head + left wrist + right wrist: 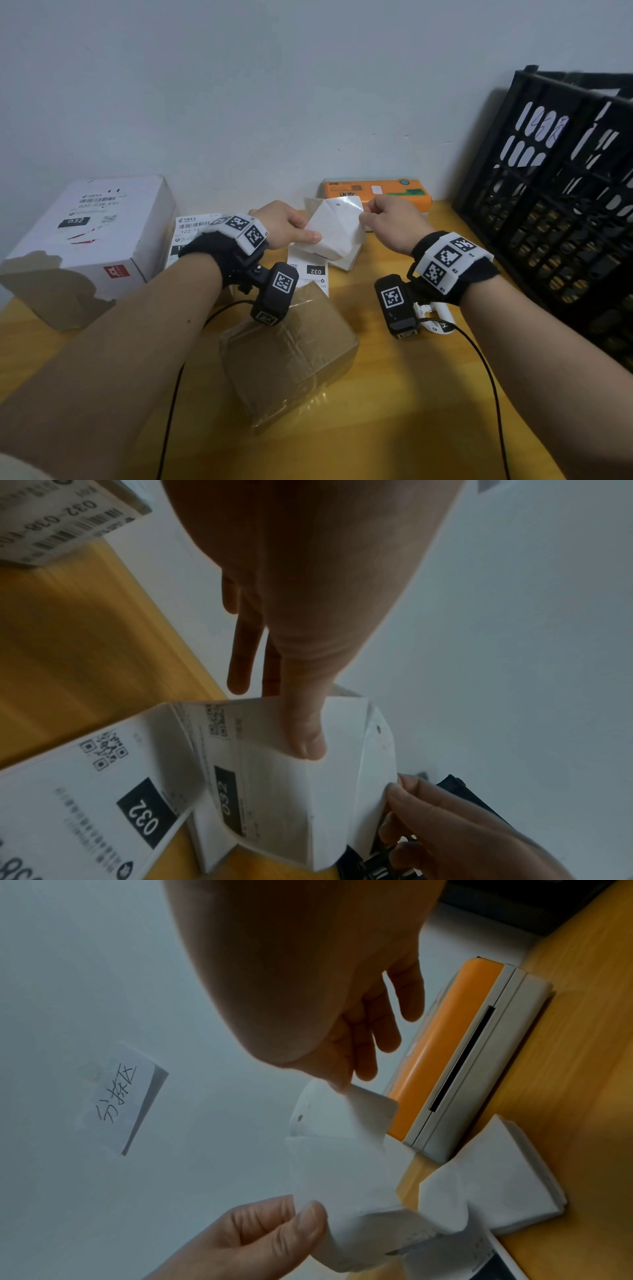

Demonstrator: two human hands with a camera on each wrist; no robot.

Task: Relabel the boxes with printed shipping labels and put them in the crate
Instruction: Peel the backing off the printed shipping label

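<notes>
The step in hand looked like peeling a printed label (334,228) from its backing. The left hand (287,224) held the fan-folded sheet up above the worktop (394,394), its grip closed with the thumb pressed on the paper. The right hand (388,219) pinched the label's upper corner between thumb and forefinger, in front of the orange printer (380,192). The next move probably called for a slow, even pull so the label came off flat, then pressing it onto the brown box (291,356) lying just below the hands. The black crate (548,178) stood at the right; white shapes showed through its slots, though what they were I could not tell.
</notes>
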